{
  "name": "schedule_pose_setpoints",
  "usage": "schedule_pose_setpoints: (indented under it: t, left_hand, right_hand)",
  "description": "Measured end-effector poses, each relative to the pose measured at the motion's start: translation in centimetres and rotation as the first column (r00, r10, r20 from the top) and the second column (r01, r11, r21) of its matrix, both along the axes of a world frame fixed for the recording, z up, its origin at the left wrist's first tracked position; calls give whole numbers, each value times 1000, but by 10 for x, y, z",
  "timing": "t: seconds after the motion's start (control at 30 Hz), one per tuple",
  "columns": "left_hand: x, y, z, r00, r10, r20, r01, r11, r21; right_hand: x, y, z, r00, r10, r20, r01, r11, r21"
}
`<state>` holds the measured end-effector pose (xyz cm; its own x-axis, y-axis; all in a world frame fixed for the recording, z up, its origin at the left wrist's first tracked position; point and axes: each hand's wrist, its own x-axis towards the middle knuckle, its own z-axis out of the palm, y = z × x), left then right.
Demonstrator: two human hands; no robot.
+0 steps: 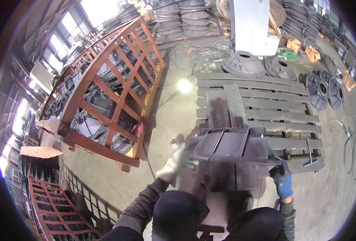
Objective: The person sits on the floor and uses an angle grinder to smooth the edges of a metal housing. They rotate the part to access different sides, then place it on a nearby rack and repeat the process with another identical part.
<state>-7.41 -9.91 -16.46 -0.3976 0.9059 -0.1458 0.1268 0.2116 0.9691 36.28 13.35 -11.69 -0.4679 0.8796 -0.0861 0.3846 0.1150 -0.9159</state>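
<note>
A dark grey ribbed metal part (226, 145) is held before me, above the near side of a slatted wooden pallet (262, 94). My left hand (173, 164), in a pale glove, is closed at its left end, slightly blurred. My right hand (282, 182), in a blue and black glove, has its fingers curled round the part's near right corner. Below the part, flat dark pieces (231, 180) extend toward my knees. A long dark board (220, 110) lies on the pallet beyond it. To the right, a T-handled metal tool (309, 154) rests on the pallet.
A rust-red slatted crate (117, 92) full of metal castings stands at left; another red crate (57, 205) is at lower left. A small round can (174, 143) sits on the floor. Round castings (244, 64) lie beyond the pallet. A hose (348, 148) lies at right.
</note>
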Motion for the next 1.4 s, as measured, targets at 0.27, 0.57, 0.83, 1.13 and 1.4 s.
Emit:
schedule_pose_setpoints:
  t: [0.27,0.57,0.83,1.13,1.4]
  left_hand:
    - [-19,70,23,871,-352,-342,212,899,-384]
    - [-18,85,15,980,-186,72,196,833,-518]
    - [-64,100,0,859,-335,-387,197,914,-354]
    - [-91,249,-108,765,-428,-481,528,845,88]
    - [-99,227,-103,775,-455,-440,225,848,-481]
  right_hand:
    - [-75,101,-83,939,-253,-234,298,937,183]
    - [-66,95,-152,954,-274,118,268,961,62]
    - [-56,69,-141,961,-263,-91,258,964,-63]
    - [-20,-40,-145,943,-256,213,265,964,-13]
    - [-16,78,-175,999,-21,44,20,999,38]
